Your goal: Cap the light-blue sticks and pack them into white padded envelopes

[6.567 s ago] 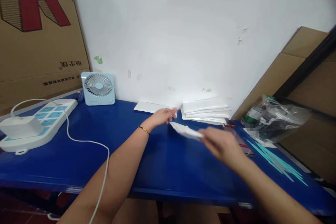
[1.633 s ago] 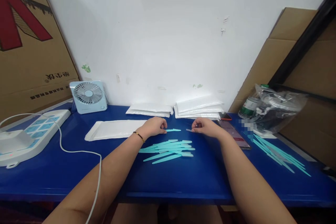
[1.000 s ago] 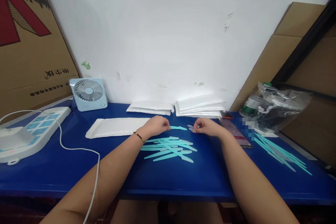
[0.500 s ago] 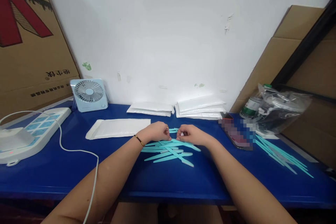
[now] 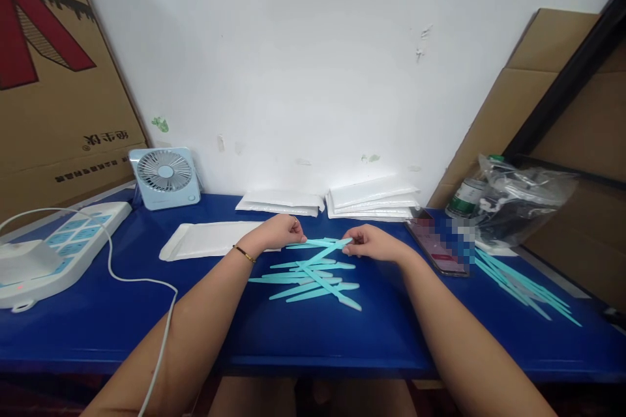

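A loose pile of teal eyebrow razors point(image 5: 313, 287) with pale blade ends lies on the blue table. My right hand point(image 5: 372, 243) pinches one razor point(image 5: 325, 253) near its upper right end, and it slants down leftward over the pile. At the far side of the pile, my left hand point(image 5: 283, 232) has thumb and fingertips closed at the left end of another razor point(image 5: 313, 243), which lies almost level. My left forearm passes in front of a white padded envelope point(image 5: 210, 238).
More white envelopes point(image 5: 372, 199) are stacked by the wall. Rightward are a phone point(image 5: 435, 244), further teal razors point(image 5: 528, 287) and a plastic bag point(image 5: 528, 195). A fan point(image 5: 166, 176) and a power strip point(image 5: 73, 241) stand on the left, with a white cable crossing my left forearm.
My hands have moved apart, the left one up and leftward, the right one slightly right. A razor is now lifted slantwise in my right fingers.
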A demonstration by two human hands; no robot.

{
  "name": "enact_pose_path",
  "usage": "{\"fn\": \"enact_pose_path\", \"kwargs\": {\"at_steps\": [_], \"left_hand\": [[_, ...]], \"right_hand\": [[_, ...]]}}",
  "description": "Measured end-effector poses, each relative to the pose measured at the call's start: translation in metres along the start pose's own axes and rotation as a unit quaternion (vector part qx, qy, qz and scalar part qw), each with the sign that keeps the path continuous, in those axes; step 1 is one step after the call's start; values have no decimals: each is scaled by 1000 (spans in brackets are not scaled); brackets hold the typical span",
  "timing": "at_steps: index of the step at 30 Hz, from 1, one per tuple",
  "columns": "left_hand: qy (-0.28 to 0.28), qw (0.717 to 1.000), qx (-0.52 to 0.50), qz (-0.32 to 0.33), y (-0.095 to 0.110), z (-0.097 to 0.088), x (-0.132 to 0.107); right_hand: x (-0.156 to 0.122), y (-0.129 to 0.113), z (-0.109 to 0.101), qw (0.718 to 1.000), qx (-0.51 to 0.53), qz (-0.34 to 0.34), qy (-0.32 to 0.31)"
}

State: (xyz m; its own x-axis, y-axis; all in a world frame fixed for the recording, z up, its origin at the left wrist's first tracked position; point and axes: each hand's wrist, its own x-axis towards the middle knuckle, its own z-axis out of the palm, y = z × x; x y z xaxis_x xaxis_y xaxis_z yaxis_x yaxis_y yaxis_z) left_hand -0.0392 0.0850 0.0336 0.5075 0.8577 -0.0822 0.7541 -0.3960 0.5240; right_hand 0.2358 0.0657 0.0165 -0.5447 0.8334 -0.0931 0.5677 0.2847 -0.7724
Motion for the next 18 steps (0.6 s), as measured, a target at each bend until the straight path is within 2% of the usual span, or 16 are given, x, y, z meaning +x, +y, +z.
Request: {"fn": "enact_pose_path", "kwargs": {"at_steps": [5,9,13,18], "left_hand": [[2,1000,-6,-9,-17,-2,6],[15,1000,7,-18,-23,-2,7],[25,999,-23,2,-22,0,8],[43,999,-32,12,-21,5,12]], "right_hand": [[-3,16,-12,998,55,27,2],[-7,21,-21,997,56,38,21],[-3,17,-16,996,59,21,63],[3,16,-8,995,85,14,52]]}}
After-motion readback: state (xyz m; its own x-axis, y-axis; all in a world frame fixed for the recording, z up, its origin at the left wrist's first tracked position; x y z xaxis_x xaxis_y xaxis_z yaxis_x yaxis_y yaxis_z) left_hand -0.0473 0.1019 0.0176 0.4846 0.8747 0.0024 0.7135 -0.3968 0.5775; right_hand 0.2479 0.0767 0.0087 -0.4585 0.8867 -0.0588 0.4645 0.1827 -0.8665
